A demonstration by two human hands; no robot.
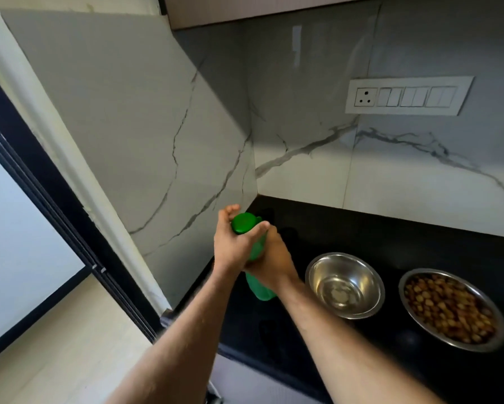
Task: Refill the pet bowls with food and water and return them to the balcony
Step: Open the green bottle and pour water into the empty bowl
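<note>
Lit by daylight from the pale glass door (17, 243) at left. Dim under the wooden overhead cabinet (274, 8), shading the grey-veined marble wall tiles (303, 97). Soft glare on those tiles. Slightly blurred throughout. Bowed lines near frame edges, wide-angle distortion. Glossy black bench (390, 243) mostly dark.

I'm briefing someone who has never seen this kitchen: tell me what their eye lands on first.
First, the bright green bottle at centre, standing on the black counter with the left hand at its cap and the right hand around its body. Next, two steel bowls to its right: the nearer bowl holds no kibble, the farther bowl is full of brown kibble.
</note>
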